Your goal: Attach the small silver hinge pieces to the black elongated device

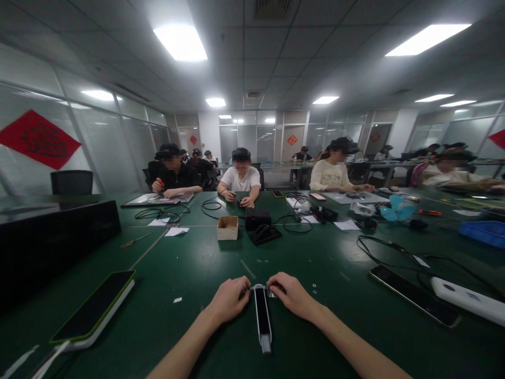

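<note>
A long narrow object (263, 316) with a black middle and a silver-grey frame lies on the green table in front of me, its narrower end pointing towards me. Small shiny metal pieces stick out on both sides of its far end. At the left side of that end, my left hand (231, 297) has its fingers closed in a pinch. My right hand (292, 295) pinches at the opposite side, by a small shiny piece (271, 293). What sits between the fingertips of either hand is too small to make out. Two tiny rings (314, 288) lie right of my right hand.
A cardboard box (228, 229) and a black case (258, 218) stand ahead. A phone on a white block (94, 310) lies left, a dark phone (412, 295) and white power bank (469, 300) right. Several people sit across the table, among cables and a blue fan (397, 209).
</note>
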A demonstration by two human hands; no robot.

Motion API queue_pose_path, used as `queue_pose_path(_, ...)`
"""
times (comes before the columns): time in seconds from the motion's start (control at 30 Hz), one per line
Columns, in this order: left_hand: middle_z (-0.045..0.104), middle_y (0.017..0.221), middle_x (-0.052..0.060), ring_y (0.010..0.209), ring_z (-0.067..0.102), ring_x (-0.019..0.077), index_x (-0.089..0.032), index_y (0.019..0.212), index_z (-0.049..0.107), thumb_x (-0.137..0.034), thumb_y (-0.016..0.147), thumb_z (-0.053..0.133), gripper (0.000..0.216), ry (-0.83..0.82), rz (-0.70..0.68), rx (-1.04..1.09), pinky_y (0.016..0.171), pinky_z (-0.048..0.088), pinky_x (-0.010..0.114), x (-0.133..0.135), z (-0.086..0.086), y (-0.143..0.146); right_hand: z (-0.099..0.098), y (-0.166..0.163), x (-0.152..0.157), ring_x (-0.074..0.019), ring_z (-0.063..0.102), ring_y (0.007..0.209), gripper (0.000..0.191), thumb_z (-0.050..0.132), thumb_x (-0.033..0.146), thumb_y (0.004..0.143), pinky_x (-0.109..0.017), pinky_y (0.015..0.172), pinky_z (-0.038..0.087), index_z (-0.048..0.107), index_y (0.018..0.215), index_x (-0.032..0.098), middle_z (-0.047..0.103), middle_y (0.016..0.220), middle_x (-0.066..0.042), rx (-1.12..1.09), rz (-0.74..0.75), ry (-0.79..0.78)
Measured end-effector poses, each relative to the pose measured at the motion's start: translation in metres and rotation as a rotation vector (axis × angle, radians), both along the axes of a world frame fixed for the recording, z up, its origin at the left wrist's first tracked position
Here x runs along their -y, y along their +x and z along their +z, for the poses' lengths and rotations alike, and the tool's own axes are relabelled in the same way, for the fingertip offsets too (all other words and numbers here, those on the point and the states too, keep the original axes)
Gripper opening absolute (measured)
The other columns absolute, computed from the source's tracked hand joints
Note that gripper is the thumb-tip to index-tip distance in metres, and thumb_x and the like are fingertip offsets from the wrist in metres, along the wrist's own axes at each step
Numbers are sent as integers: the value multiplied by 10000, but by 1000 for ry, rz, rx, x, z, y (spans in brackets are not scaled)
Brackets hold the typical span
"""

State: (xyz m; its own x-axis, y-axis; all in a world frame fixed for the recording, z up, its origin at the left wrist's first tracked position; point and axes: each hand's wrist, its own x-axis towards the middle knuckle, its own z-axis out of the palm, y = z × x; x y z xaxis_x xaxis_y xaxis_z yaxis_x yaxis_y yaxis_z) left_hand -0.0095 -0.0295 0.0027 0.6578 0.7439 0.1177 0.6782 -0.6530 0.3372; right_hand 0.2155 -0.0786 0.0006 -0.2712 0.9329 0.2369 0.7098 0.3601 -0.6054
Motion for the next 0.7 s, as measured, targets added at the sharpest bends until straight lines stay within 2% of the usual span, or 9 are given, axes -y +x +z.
queue_pose_path(0.5, 617, 786, -5, 714, 575, 161, -211, 937, 521, -205, 872, 443, 102, 64, -36, 5, 695, 386, 260, -5, -8, 0, -3, 3, -3, -158, 572, 874, 157, 469, 218, 901, -279, 780, 470, 619, 935, 185, 617, 938, -33, -43, -4, -21)
queue_pose_path(0.7, 617, 786, -6, 719, 577, 158, -209, 933, 520, -215, 879, 447, 92, 74, -31, 12, 703, 389, 259, -5, -10, 1, -8, 5, -6, -151, 581, 859, 194, 466, 268, 913, -271, 776, 463, 637, 948, 184, 630, 936, -29, -70, 0, -24)
